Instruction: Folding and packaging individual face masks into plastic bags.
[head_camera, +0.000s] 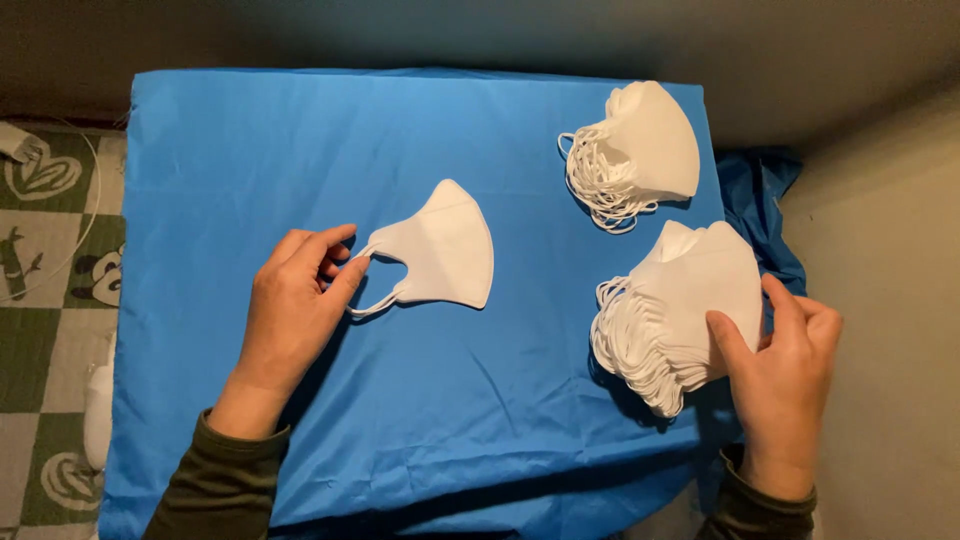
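left hand (292, 300): pinched ear loop of single white face mask (447, 248), mid blue cloth (200, 180) | right hand (785, 355): grip clasped near mask stack (680, 310) at cloth's edge | far stack (640, 150) untouched | risk: fanned stack could slide off, loops snagging

Around the blue cloth

The blue cloth (420, 420) covers the work surface, creased, with a bunched fold spilling off its far right edge. Left of the cloth lies a green and cream checked mat (50, 300) with cartoon patterns, and a thin white cord (88, 215) curves over it. Beyond the cloth's top edge and to its right runs a plain grey-brown surface (890, 220).
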